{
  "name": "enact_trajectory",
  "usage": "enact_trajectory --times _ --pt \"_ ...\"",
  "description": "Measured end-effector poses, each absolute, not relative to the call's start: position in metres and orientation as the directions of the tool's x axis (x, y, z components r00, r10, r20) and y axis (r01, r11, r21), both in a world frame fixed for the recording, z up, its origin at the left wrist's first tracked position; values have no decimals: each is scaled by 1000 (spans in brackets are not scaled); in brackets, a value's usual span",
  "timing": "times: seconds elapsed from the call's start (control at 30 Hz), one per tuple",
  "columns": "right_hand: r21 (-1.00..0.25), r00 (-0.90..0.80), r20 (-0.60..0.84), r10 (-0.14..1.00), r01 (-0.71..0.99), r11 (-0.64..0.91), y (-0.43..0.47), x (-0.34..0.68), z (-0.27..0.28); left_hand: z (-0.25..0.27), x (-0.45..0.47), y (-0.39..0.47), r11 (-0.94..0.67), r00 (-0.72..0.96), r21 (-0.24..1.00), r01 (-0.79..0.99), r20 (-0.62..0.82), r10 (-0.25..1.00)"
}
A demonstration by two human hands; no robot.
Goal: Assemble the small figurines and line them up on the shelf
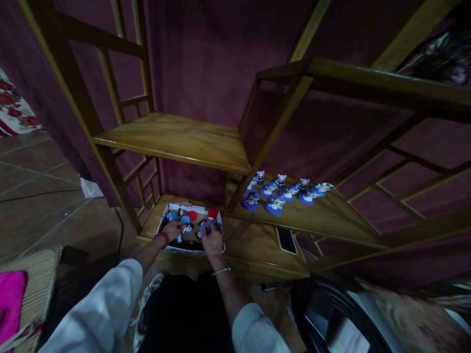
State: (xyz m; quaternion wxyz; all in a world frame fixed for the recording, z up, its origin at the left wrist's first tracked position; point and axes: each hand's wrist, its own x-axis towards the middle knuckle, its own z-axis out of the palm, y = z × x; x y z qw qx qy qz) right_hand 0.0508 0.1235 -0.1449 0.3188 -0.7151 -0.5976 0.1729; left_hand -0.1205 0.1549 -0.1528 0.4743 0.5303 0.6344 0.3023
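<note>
A shallow white box (pixel 222 226) on the low shelf holds several small figurines with coloured round bases. My right hand (pixel 213 241), with a silver bracelet at the wrist, is closed on a purple-based figurine (pixel 205 227) in the right half of the box. My left hand (pixel 172 230), wearing red beads, reaches in from the left. Its fingers are drawn together at a blue-based figurine (pixel 185 219); the exact grip is partly hidden. Around the hands lie a red-based figurine (pixel 192 215), another red one (pixel 212 214) and a blue one (pixel 171 216).
Several purple-based figurines (pixel 274 206) stand in rows on the right-hand shelf (pixel 331 220), with dark-based ones behind. A phone-like dark object (pixel 286 240) lies below. A wooden shelf (pixel 176 139) overhangs the box. A black round container (pixel 324 314) is at lower right.
</note>
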Motion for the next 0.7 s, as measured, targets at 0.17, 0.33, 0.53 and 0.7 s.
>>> enact_trajectory --times 0.17,0.33,0.53,0.7 --pt "-654 212 127 969 752 -79 123 52 -147 -151 -122 155 192 41 892 409 -228 973" --pt "-651 168 128 977 757 -45 122 53 -147 -148 -121 154 188 39 897 399 -222 974" --pt "-678 138 129 982 735 -14 124 53 -144 -138 -115 150 341 37 920 193 -354 934" --pt "-699 145 91 985 714 -40 123 48 -136 -135 -108 147 418 -22 908 17 -417 908"
